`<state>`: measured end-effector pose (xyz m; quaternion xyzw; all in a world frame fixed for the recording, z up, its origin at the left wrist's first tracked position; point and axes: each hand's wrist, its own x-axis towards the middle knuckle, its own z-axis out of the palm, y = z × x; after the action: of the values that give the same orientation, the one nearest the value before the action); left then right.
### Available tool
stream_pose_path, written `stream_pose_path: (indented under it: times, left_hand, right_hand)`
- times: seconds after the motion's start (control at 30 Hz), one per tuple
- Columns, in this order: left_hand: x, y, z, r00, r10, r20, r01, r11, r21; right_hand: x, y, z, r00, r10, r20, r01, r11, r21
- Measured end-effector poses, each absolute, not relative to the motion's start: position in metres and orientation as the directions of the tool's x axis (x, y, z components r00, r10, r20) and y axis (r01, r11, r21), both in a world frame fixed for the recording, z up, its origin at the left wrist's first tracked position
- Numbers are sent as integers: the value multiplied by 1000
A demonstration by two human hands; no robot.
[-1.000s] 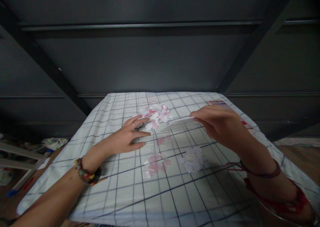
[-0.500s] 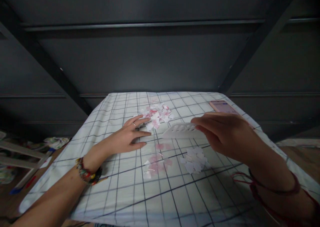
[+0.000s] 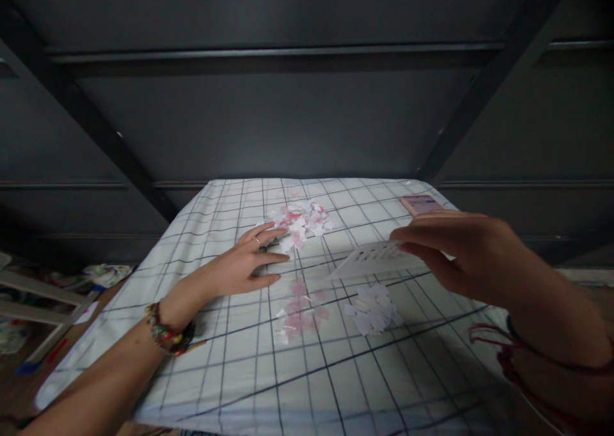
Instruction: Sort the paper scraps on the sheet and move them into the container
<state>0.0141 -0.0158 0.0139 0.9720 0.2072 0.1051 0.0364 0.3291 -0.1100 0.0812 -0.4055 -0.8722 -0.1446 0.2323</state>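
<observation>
My right hand pinches a thin white slotted plate between thumb and fingers. It is held tilted over the cloth, blurred by motion. With fingers spread, my left hand rests on the tablecloth, its fingertips at the near left edge of a pile of mixed white and pink paper scraps. Closer to me lie a smaller scatter of pink paper scraps and, to its right, a heap of white paper scraps, just below the plate.
A pink-edged phone lies at the table's far right, partly behind my right hand. The checked tablecloth covers the table, which reaches a dark panelled wall. A pale wooden frame stands on the floor at left.
My right hand has moved right and slightly toward me with the slotted plate, which is now tilted differently. The near pink scraps sit closer together. My left hand has stayed put.
</observation>
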Motion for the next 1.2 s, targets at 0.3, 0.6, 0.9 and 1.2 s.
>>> stream_pose_path:
  times: [0.3,0.6,0.9,1.2]
  left_hand:
    - [13,-15,14,892,405,199,392,-914,105]
    - [5,-9,16,873,423,242,420,-905,64]
    - [8,-14,18,883,419,210,417,-907,54]
    - [10,-16,19,879,438,190,429,-899,86]
  right_hand:
    - [315,-109,81,-612,556,562,728,674,126]
    - [305,-89,59,-544,613,574,826,513,236]
    - [296,-88,59,-560,627,542,823,494,280]
    - [299,-91,62,-571,626,531,812,529,248]
